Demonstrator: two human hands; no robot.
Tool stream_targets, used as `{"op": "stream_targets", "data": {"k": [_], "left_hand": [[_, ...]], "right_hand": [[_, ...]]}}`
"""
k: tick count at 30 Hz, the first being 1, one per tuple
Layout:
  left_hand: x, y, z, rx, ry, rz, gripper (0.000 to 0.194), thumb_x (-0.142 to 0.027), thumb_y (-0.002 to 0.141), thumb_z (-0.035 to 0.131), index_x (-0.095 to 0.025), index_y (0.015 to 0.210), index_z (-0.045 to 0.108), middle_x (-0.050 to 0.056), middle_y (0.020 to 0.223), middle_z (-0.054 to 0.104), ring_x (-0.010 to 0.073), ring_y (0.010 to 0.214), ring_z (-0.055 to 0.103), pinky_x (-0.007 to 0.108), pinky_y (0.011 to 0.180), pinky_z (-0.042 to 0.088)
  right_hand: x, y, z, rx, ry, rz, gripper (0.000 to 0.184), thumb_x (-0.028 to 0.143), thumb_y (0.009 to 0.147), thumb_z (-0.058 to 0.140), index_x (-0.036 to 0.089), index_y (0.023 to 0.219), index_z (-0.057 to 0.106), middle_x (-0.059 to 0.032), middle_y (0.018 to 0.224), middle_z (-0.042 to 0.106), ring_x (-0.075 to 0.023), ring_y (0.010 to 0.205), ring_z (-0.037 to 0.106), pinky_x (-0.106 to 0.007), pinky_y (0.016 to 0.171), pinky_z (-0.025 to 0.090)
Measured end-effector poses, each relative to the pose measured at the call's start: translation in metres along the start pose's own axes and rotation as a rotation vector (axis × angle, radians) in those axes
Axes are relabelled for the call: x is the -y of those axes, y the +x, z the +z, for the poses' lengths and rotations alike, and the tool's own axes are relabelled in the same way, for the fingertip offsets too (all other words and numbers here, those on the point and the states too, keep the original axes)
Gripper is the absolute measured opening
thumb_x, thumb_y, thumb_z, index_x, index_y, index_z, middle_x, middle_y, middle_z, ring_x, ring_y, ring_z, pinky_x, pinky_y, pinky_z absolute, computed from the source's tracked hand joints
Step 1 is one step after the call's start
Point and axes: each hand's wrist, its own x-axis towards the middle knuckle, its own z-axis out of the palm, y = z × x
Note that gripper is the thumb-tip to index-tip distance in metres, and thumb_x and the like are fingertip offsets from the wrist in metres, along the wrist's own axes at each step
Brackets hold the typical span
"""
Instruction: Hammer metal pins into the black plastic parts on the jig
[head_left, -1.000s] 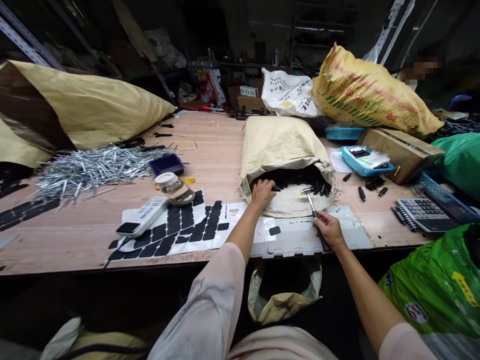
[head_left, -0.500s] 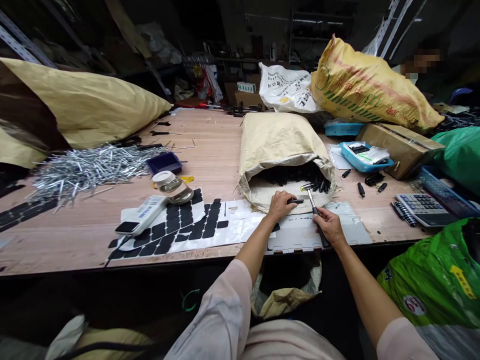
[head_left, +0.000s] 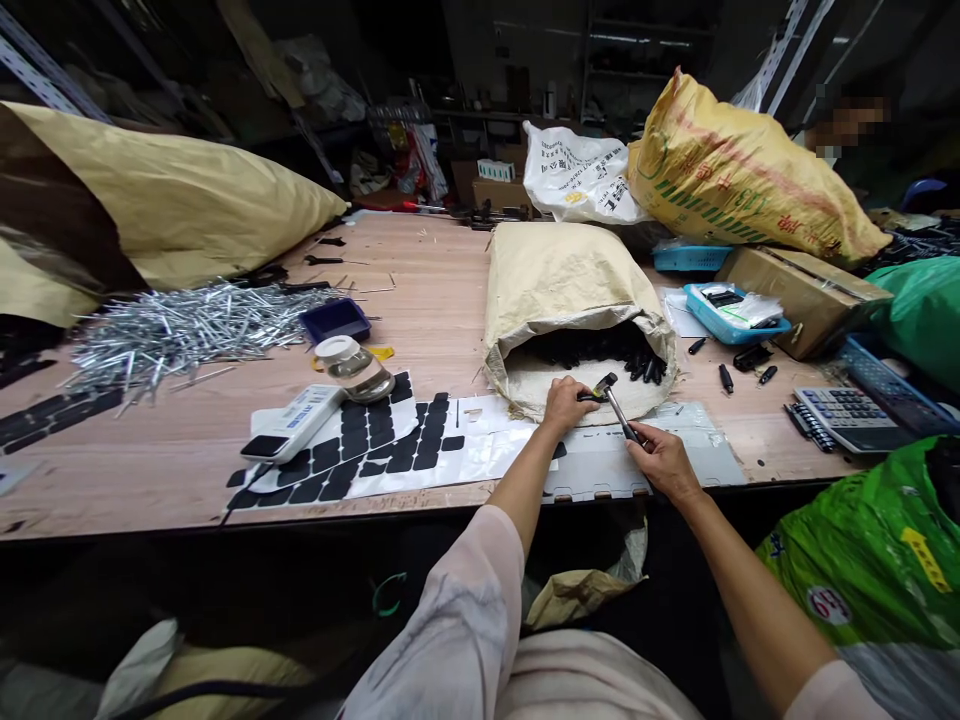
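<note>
My right hand (head_left: 661, 458) is closed round the black grip of a small hammer (head_left: 619, 412) with a metal shaft. The hammer's head, with a yellow face, is at the end of a short black rod-like piece (head_left: 588, 397); contact between them cannot be made out. My left hand (head_left: 564, 404) pinches that black piece, low over the mouth of a beige woven sack (head_left: 566, 275). Inside the sack lie several black handle-like pieces (head_left: 651, 368). Below my hands is a grey plastic sheet (head_left: 600, 462) at the table's front edge.
Left stand a heap of metal rods (head_left: 195, 335), a dark blue tray (head_left: 337, 322), a clear jar (head_left: 356, 370) and a white device (head_left: 296, 425). Right are a blue basket (head_left: 780, 330), a carton (head_left: 810, 295), a calculator (head_left: 851, 420) and a green bag (head_left: 877, 560). A person is at far right.
The hammer's head has swung left and now meets the black piece's end in view. My right hand has tilted with it; my left hand keeps its hold.
</note>
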Motion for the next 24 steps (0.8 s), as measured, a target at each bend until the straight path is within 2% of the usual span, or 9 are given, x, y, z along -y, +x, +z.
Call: {"op": "stream_targets", "data": {"k": [6, 10, 13, 16, 19, 22, 24], "left_hand": [[-0.001, 0.0, -0.002, 0.012, -0.014, 0.007, 0.018, -0.032, 0.074, 0.082, -0.024, 0.087, 0.074, 0.004, 0.093, 0.064, 0.0244, 0.105, 0.051, 0.035, 0.092, 0.042], [-0.002, -0.001, -0.004, -0.016, -0.08, -0.042, 0.044, -0.026, 0.068, 0.087, -0.026, 0.105, 0.064, -0.001, 0.086, 0.064, 0.0221, 0.098, 0.053, 0.031, 0.083, 0.043], [-0.003, -0.002, -0.004, -0.02, -0.099, -0.051, 0.055, -0.025, 0.066, 0.088, -0.027, 0.113, 0.06, -0.002, 0.083, 0.063, 0.0216, 0.096, 0.053, 0.03, 0.081, 0.042], [-0.002, -0.003, -0.005, 0.005, -0.055, -0.019, 0.037, -0.027, 0.069, 0.086, -0.025, 0.101, 0.068, 0.001, 0.089, 0.064, 0.023, 0.1, 0.052, 0.031, 0.085, 0.043], [0.0, 0.0, -0.005, 0.033, -0.004, 0.011, 0.017, -0.029, 0.075, 0.082, -0.023, 0.089, 0.074, 0.003, 0.092, 0.064, 0.0243, 0.105, 0.05, 0.033, 0.092, 0.042], [-0.001, 0.002, -0.006, 0.039, 0.012, 0.022, 0.013, -0.03, 0.081, 0.076, -0.024, 0.092, 0.076, 0.004, 0.094, 0.063, 0.0238, 0.105, 0.05, 0.034, 0.094, 0.041], [-0.007, -0.006, -0.009, -0.003, 0.008, 0.042, 0.015, -0.031, 0.086, 0.071, -0.024, 0.098, 0.076, 0.004, 0.096, 0.062, 0.0229, 0.104, 0.05, 0.035, 0.094, 0.042]], "right_hand": [[0.01, -0.003, 0.001, 0.013, -0.009, 0.015, 0.047, 0.041, 0.078, 0.064, 0.014, 0.116, 0.076, -0.0028, 0.07, 0.069, -0.0122, 0.047, 0.047, -0.026, 0.048, 0.044], [0.013, -0.005, 0.007, 0.041, -0.018, -0.037, 0.043, 0.038, 0.076, 0.066, 0.017, 0.111, 0.078, -0.0043, 0.077, 0.072, -0.0134, 0.052, 0.052, -0.027, 0.052, 0.047], [0.008, -0.001, 0.009, 0.062, -0.015, -0.019, 0.042, 0.038, 0.077, 0.066, 0.017, 0.111, 0.078, -0.0023, 0.07, 0.069, -0.0132, 0.05, 0.05, -0.026, 0.05, 0.046], [-0.001, 0.01, 0.006, 0.034, 0.028, 0.049, 0.048, 0.042, 0.078, 0.067, 0.014, 0.117, 0.075, -0.0011, 0.066, 0.066, -0.0128, 0.048, 0.049, -0.026, 0.048, 0.045], [-0.013, 0.026, 0.005, -0.003, 0.128, 0.117, 0.055, 0.045, 0.075, 0.07, 0.012, 0.119, 0.072, -0.0033, 0.075, 0.069, -0.0133, 0.05, 0.054, -0.027, 0.048, 0.049], [-0.024, 0.036, 0.007, -0.039, 0.259, 0.183, 0.058, 0.047, 0.072, 0.071, 0.009, 0.116, 0.071, -0.0029, 0.073, 0.067, -0.0134, 0.049, 0.054, -0.027, 0.045, 0.049], [-0.029, 0.039, 0.008, -0.053, 0.317, 0.2, 0.057, 0.048, 0.072, 0.071, 0.009, 0.114, 0.071, -0.0013, 0.069, 0.066, -0.0125, 0.046, 0.053, -0.026, 0.043, 0.049]]}}
